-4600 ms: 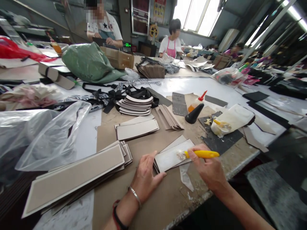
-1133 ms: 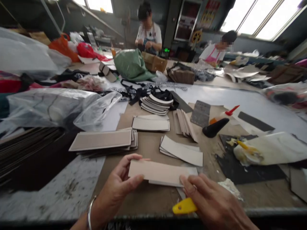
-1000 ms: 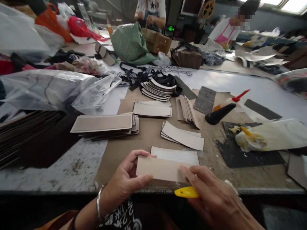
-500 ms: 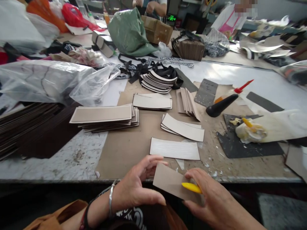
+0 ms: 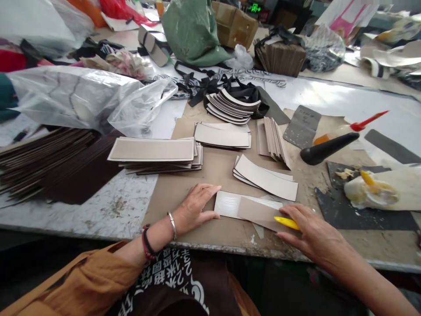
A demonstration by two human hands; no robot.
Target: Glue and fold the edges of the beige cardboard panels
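The card [image 5: 257, 212] was clamped at its right end by the right hand [image 5: 311, 228], the yellow handle [image 5: 286, 222] tucked into the same grip! Left of that grip, the glossy strip [image 5: 227, 204] was partly covered by the card, its left end framed by the left hand [image 5: 195, 205], thumb and fingers spread apart. Just beyond, a stack [image 5: 268, 177] was seen.
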